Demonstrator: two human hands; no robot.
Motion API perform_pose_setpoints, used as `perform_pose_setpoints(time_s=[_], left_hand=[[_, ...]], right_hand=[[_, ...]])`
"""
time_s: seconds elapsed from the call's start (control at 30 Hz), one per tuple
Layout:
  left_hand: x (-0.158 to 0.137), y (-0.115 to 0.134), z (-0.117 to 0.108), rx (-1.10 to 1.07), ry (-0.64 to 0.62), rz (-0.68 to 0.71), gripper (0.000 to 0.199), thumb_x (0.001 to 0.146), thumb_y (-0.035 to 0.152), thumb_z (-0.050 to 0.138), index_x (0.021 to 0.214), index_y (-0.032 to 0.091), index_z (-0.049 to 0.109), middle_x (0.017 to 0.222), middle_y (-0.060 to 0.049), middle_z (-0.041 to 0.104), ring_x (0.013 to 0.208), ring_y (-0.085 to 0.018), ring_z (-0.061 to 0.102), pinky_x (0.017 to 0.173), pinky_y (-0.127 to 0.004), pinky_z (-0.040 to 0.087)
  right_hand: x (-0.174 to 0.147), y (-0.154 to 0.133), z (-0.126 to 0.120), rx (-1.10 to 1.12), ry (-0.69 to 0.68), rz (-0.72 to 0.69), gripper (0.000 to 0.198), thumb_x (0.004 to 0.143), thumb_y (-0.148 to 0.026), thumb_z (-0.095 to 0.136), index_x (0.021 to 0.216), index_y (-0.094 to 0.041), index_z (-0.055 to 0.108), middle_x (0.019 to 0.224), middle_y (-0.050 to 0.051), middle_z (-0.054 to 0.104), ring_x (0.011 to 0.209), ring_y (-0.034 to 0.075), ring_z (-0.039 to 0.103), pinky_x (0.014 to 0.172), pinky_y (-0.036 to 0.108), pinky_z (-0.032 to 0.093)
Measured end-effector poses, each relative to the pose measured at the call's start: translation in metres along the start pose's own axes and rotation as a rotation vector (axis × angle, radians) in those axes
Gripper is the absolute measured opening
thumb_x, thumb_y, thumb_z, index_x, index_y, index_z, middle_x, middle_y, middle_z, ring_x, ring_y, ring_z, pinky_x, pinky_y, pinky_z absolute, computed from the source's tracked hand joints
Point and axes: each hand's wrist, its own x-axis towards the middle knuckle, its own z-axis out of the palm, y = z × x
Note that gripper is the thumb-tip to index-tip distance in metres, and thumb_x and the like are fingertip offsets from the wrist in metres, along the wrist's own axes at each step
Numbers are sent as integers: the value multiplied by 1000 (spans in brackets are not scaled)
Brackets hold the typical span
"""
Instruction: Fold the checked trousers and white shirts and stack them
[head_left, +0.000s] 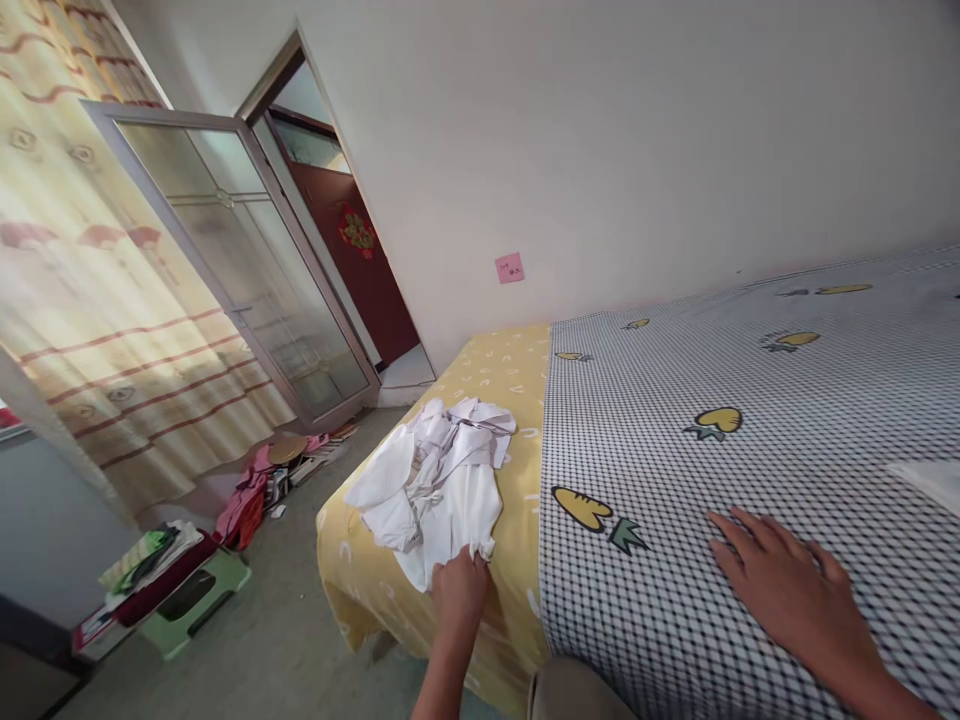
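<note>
A crumpled heap of white cloth, apparently a garment [457,480], lies on the yellow patterned bedding [517,370]. My left hand [459,588] is closed on the near edge of this white garment, its fingers bunching the fabric. The garment's exact kind is hidden by its folds. To the right, my right hand [787,585] rests palm down with fingers spread on a black-and-white checked sheet [660,460] printed with yellow carrots. Nothing is held in it. Part of a white cloth [926,485] shows beyond it at the right edge.
Left of the bed, a green stool [202,600] stands near folded clothes [154,560]. Pink and red items [251,490] lie on the floor by the curtain [135,330]. A glass door [247,260] stands open at the back. A pink note [509,268] is on the wall.
</note>
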Motion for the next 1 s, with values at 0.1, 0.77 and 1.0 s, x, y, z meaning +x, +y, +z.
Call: perform_pose_setpoints(time_s=[0.1, 0.77, 1.0], left_hand=[[-3, 0, 2, -21, -3, 4, 46, 100, 30, 28, 113, 18, 70, 104, -14, 78, 102, -27, 73, 96, -40, 42], [-55, 52, 2, -396, -108, 124, 54, 102, 29, 18, 100, 20, 72, 104, -8, 79, 100, -19, 70, 84, -25, 48], [-147, 138, 55, -611, -389, 368, 32, 87, 37, 49, 99, 22, 75, 112, -14, 74, 112, -32, 64, 99, -43, 48]], right_hand=[[-1, -2, 0, -15, 33, -6, 62, 91, -52, 32, 139, -24, 60, 149, 9, 56, 139, 36, 45, 114, 63, 30], [0, -18, -26, -64, -18, 25, 65, 94, -51, 24, 137, -21, 63, 147, 11, 57, 138, 35, 45, 113, 61, 31], [0, -19, -26, -89, -6, 20, 63, 96, -50, 23, 137, -23, 62, 148, 10, 57, 139, 33, 45, 113, 59, 31]])
